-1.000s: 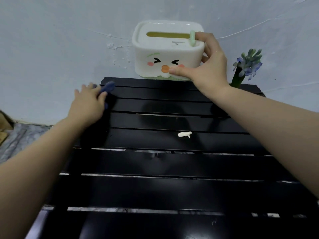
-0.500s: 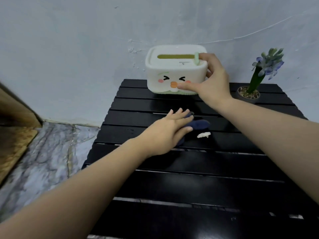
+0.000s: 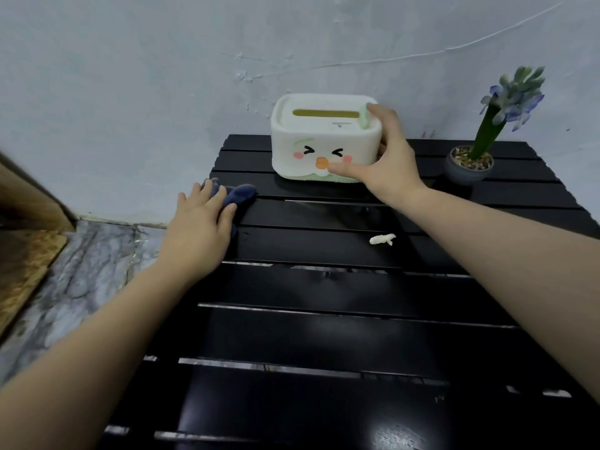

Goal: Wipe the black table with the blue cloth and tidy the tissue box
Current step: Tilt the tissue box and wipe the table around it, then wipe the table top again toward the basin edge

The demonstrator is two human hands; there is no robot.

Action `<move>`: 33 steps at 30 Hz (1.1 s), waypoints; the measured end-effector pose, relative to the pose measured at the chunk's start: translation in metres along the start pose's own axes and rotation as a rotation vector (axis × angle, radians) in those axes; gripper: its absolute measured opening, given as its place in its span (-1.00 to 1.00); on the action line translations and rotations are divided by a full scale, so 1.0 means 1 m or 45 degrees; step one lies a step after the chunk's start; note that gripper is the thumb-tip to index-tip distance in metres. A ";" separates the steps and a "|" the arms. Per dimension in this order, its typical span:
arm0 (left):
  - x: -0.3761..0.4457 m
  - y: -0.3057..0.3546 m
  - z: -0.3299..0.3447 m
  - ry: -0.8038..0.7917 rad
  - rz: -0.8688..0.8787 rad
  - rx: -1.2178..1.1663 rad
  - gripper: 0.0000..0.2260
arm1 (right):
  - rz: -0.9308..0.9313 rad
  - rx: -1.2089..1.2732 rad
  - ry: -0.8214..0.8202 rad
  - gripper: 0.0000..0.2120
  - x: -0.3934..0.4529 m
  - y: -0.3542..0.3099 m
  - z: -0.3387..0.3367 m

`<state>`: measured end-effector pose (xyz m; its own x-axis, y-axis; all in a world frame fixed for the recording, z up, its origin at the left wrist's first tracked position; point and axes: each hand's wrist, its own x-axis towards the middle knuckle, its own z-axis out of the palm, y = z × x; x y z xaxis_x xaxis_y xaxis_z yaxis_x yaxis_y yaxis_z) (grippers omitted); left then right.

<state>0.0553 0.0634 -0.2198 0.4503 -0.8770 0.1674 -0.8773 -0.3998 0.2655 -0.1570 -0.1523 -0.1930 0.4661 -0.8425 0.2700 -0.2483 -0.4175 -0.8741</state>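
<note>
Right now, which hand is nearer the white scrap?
Right. The right hand holds the tissue box just behind the scrap; the left hand presses the cloth at the table's left edge.

Obstacles on the surface [image 3: 324, 336]: tissue box [image 3: 324, 147] at the rear centre, plant pot [image 3: 469, 167] at the rear right, a white scrap [image 3: 382, 239] mid-surface. The near slats lie unobstructed. The wall [image 3: 162, 92] closes off the rear edge.

Blue cloth [image 3: 238, 194] on slatted black table [image 3: 324, 336]; white tissue box [image 3: 321, 141] with pink-cheeked cartoon face, green base.
</note>
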 end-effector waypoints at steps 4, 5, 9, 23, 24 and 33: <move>-0.006 0.050 0.006 -0.001 0.021 -0.040 -0.66 | 0.012 -0.067 0.051 -0.05 -0.023 -0.011 -0.016; -0.010 0.066 0.009 -0.013 0.042 -0.063 -0.65 | 0.016 -0.075 0.087 -0.12 -0.034 -0.013 -0.022; -0.022 0.127 0.021 -0.090 0.222 -0.136 -0.60 | 0.076 -0.147 0.171 -0.35 -0.100 -0.025 -0.062; -0.041 0.122 -0.007 -0.005 0.027 -0.447 -0.61 | 0.261 -1.052 -0.454 -0.12 -0.290 -0.044 -0.132; -0.042 0.107 -0.008 -0.021 -0.012 -0.363 -0.60 | 0.273 -1.065 -0.465 -0.12 -0.294 -0.042 -0.132; -0.068 0.148 0.013 -0.089 0.149 -0.140 -0.58 | 0.195 -1.146 -0.374 -0.20 -0.315 -0.037 -0.140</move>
<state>-0.1072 0.0610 -0.2043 0.3302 -0.9338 0.1375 -0.8978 -0.2658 0.3512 -0.4134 0.0807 -0.1889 0.5385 -0.8417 -0.0401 -0.8264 -0.5182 -0.2205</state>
